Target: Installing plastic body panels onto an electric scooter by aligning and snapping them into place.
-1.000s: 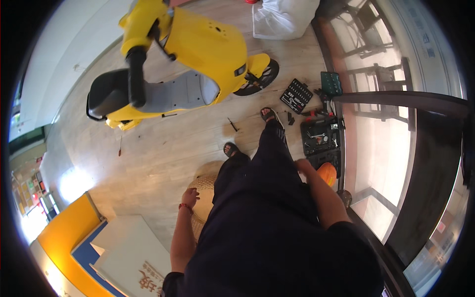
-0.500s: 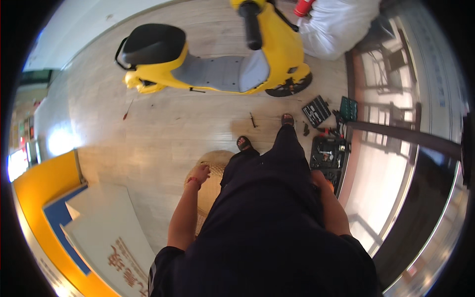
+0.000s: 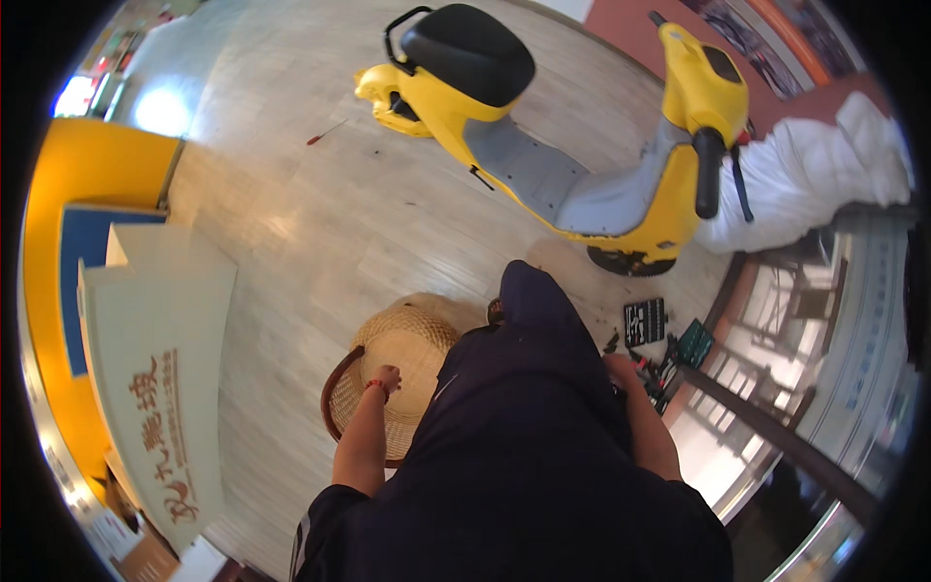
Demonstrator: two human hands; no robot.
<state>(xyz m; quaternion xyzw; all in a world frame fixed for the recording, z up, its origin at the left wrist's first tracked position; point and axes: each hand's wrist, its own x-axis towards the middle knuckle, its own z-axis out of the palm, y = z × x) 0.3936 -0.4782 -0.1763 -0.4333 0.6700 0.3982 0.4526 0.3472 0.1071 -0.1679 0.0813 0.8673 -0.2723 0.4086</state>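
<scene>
My left hand [image 3: 388, 379], a red band at its wrist, hangs over a round woven wicker seat [image 3: 396, 335] with a brown curved rim. Its fingers are loosely bent and slightly apart, and nothing shows in them. My right hand [image 3: 619, 369] is down beside my right thigh; its fingers are mostly hidden by my dark clothing, and a small dark bit shows under it. Across the floor ahead stands a yellow electric scooter [image 3: 640, 189] with a black seat and grey footboard, turned with its handlebar to the right.
An opened dark socket set [image 3: 644, 322], a green case [image 3: 694, 343] and scattered tools lie at the right, near a glass wall with a dark rail [image 3: 776, 432]. A red-handled screwdriver [image 3: 315, 140] lies far left. A pale counter [image 3: 160, 359] stands left; white sheeting [image 3: 815, 179] is bunched far right.
My view has turned left and moved: the scooter now appears tilted and further right, and more of the wicker seat shows. The toolbox beside my right leg is now mostly hidden.
</scene>
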